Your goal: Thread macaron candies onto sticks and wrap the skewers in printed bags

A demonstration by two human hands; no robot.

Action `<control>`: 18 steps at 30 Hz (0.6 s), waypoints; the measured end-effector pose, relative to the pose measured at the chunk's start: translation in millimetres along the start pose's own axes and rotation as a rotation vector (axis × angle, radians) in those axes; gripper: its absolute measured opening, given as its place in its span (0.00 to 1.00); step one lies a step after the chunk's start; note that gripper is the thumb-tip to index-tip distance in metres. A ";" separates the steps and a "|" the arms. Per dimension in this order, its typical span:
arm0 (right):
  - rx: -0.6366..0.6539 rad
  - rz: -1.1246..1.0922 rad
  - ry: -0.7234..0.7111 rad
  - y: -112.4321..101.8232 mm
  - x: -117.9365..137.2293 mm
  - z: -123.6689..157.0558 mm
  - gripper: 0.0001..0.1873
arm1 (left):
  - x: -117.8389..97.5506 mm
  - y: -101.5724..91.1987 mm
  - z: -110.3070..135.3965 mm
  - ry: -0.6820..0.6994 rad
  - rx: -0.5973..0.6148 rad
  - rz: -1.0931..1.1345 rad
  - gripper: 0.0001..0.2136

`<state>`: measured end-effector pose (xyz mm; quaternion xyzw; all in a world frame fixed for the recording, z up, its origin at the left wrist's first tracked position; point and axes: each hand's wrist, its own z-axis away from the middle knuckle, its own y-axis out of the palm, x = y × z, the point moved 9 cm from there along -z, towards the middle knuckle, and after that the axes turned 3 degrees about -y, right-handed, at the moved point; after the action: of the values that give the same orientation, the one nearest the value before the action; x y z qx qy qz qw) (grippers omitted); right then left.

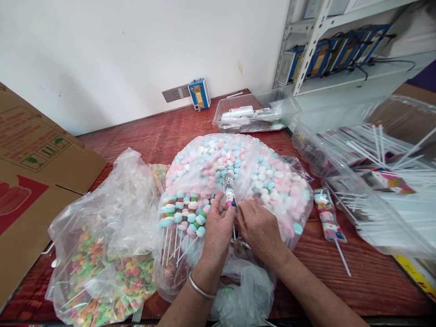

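My left hand [220, 222] is closed around the lower part of a wrapped marshmallow skewer [229, 184], which stands upright with its clear printed wrapper on top and its white stick below. My right hand [257, 225] pinches at the wrapper's lower end; its fingertips are partly hidden. Both hands are over a large clear bag of pink, white and blue marshmallows [235, 154]. Left of my left hand, several unwrapped marshmallow skewers [180, 211] with coloured gummy pieces between the marshmallows lie on the bag, sticks toward me.
A clear bag of gummy rings [102, 272] lies at left beside a cardboard box [41, 181]. On the right are a wrapped skewer [329, 218] and a plastic bin of sticks and wrappers [361, 213]. Behind stand another clear bin [255, 122], a blue device [199, 94] and a metal shelf [313, 45].
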<state>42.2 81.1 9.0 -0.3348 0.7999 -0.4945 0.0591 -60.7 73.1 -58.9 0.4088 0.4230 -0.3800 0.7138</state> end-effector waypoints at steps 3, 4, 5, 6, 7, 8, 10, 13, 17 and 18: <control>-0.007 -0.040 -0.020 1.7 0.2 -0.1 0.15 | 2.3 -5.8 -1.9 0.017 -0.050 0.019 0.29; -0.013 -0.056 -0.023 2.7 0.0 0.1 0.15 | 3.8 -7.0 -2.7 0.021 -0.068 0.020 0.29; -0.025 -0.070 -0.025 3.6 -0.3 0.3 0.16 | 6.0 -7.7 -3.6 0.021 -0.087 0.012 0.29; -0.038 -0.082 -0.027 4.3 -0.5 0.6 0.16 | 8.6 -7.7 -4.4 0.015 -0.105 -0.002 0.29; -0.051 -0.092 -0.026 4.8 -0.6 1.1 0.16 | 11.2 -7.1 -5.2 0.007 -0.120 -0.016 0.28; -0.057 -0.107 -0.021 5.3 -0.9 1.7 0.16 | 13.5 -5.8 -5.7 -0.001 -0.130 -0.020 0.27; -0.049 -0.181 0.030 6.1 -3.1 4.2 0.16 | 17.5 -1.4 -6.2 -0.027 -0.127 0.019 0.23; 0.045 -0.472 0.251 13.9 -11.1 15.3 0.13 | 20.7 7.7 -4.2 -0.091 -0.086 0.180 0.21; 0.240 -0.998 0.561 39.4 -7.0 42.3 0.14 | 19.8 16.7 5.8 -0.173 -0.044 0.310 0.26; 0.281 -1.118 0.609 45.4 -4.1 47.6 0.15 | 19.4 18.3 9.2 -0.189 -0.033 0.319 0.28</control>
<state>44.0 60.8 -53.7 -0.5345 0.4138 -0.6233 -0.3931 -34.9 67.8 -69.1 0.4215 0.2902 -0.2914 0.8082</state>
